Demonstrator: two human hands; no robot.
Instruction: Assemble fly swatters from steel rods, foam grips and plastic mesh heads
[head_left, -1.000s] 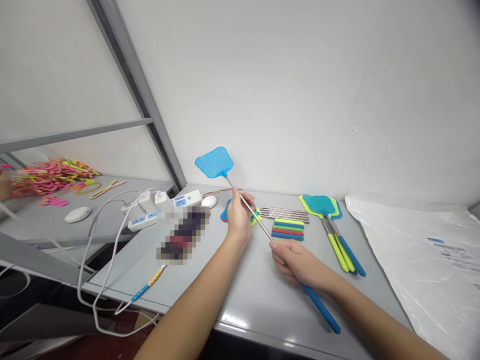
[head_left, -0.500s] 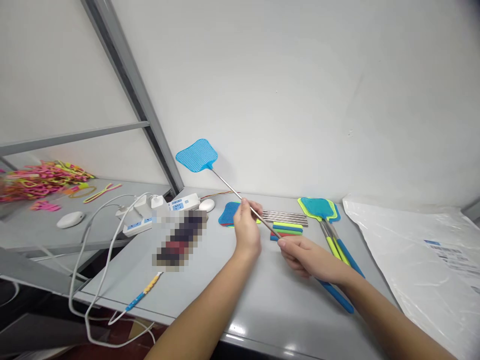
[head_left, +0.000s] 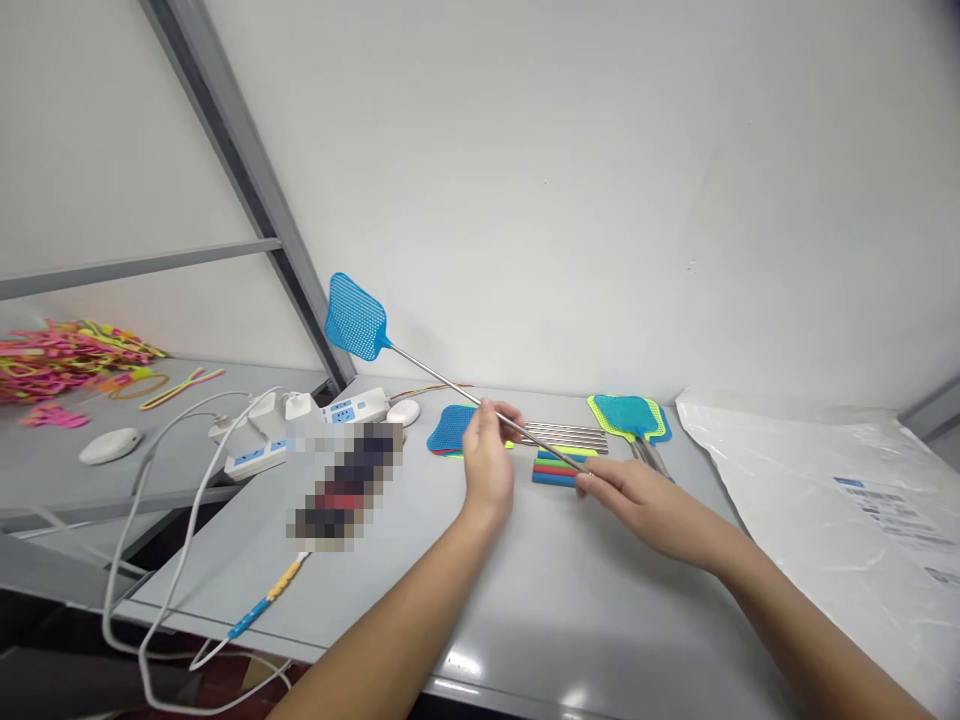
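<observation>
A fly swatter (head_left: 357,316) with a blue mesh head and a thin metal rod slants above the table, its head up and to the left. My left hand (head_left: 489,452) is closed around the middle of the rod. Lower down, my right hand (head_left: 646,503) is closed at the rod's other end; the handle there is hidden by the hand and forearm. Behind my left hand lie stacked swatter heads (head_left: 448,428), blue on top. Several metal rods (head_left: 570,437) and coloured handle tubes (head_left: 552,470) lie between the hands. Other fly swatters (head_left: 625,413) rest beyond my right hand, their handles covered by it.
A white plastic bag (head_left: 810,500) with a printed label covers the table's right side. At left are a power strip (head_left: 356,406) with plugs, white cables (head_left: 196,500), a blurred-out item (head_left: 349,490) and a metal post (head_left: 247,170). Pink and yellow pieces (head_left: 67,365) pile on the far-left surface.
The swatter's head has swung left and turned, and its rod slants less steeply. My right hand has moved slightly right and up; the blue handle below it no longer shows.
</observation>
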